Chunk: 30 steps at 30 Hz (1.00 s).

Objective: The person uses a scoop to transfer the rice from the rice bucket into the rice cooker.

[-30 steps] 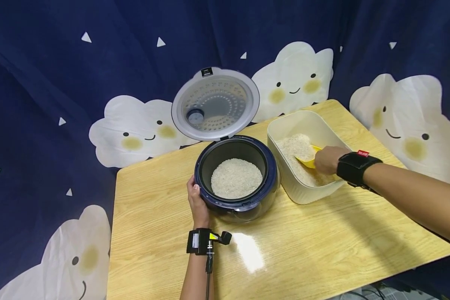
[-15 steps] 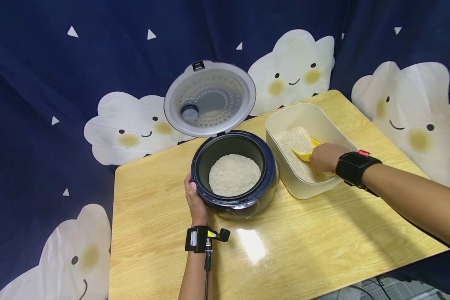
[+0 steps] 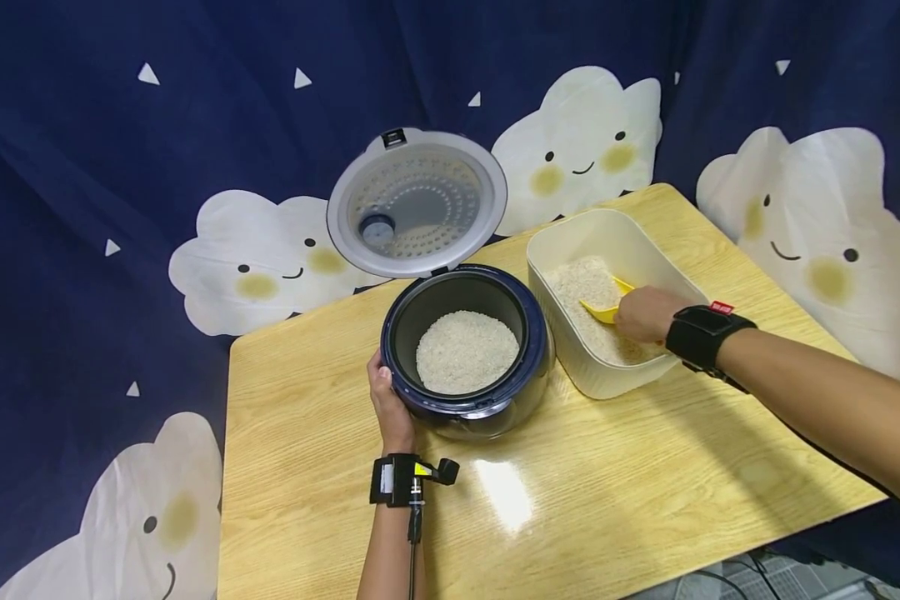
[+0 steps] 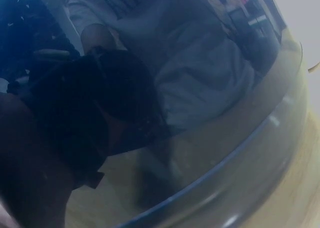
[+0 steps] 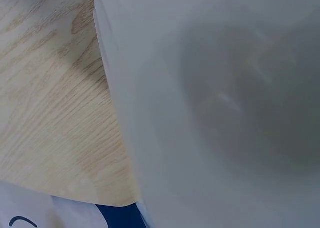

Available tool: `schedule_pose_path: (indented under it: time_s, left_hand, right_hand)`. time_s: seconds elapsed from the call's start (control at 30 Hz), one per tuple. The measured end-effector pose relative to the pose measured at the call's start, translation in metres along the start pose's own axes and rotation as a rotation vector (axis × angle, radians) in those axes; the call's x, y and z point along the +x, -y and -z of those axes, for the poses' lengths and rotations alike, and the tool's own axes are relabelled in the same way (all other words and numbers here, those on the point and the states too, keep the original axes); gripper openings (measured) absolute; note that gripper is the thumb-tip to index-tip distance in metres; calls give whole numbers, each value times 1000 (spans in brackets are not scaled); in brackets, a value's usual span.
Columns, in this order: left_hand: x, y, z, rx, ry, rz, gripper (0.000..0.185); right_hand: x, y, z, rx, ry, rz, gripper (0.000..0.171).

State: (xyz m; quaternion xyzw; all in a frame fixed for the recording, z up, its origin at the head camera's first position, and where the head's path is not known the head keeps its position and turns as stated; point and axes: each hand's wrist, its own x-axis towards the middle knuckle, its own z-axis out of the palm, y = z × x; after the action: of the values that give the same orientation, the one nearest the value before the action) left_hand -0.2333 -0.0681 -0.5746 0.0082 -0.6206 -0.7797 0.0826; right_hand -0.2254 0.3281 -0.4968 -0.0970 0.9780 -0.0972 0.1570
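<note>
A dark blue rice cooker (image 3: 536, 367) stands on the table, its lid (image 3: 461, 237) raised. White rice (image 3: 467, 354) covers the bottom of its pot. My left hand (image 3: 390, 408) rests against the cooker's left side, thumb near the rim, other fingers partly hidden. In the left wrist view the cooker's glossy side (image 4: 215, 153) fills most of the picture. Inside a cream plastic bin (image 3: 607, 383), my right hand (image 3: 645, 314) grips a yellow scoop (image 3: 598, 312) at the rice (image 3: 581, 283); its handle is hidden. The right wrist view shows mainly the bin's wall (image 5: 145, 112).
The bin stands close beside the cooker on its right. Both are on a light wooden table (image 3: 292, 433), in front of a dark blue curtain (image 3: 270, 125) with printed clouds. Cables (image 3: 750, 575) lie below the table's front right edge.
The head view has shifted slightly. My right hand stays in the bin with the scoop, which shows a little less of its yellow underside. My left hand stays on the cooker.
</note>
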Motion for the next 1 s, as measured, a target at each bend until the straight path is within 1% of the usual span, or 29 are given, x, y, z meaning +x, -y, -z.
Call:
schedule_pose_path:
  time_s: [0.2,0.37,0.47,0.63,0.73,1.0]
  left_hand:
    - [1,1,0,-5,0,-5,57]
    - [1,1,0,-35,-3,-5,58]
    - [0,1,0,-28,-1,2,57]
    - [-1,0,0,-17,-2,7,57]
    - [-1,-1,-1,-29,0,2,58]
    - [-1,-2,-1,-15,2,6,58]
  right_hand:
    - [2,-1,-1,28,19,-32,35]
    - [3,0,0,32,22,-57,38]
    - [3,1,1,35,20,-70,39]
    - [5,1,1,23,15,-65,40]
    - [7,-1,0,35,20,-69,41]
    - [7,0,4,73,43,-100,43]
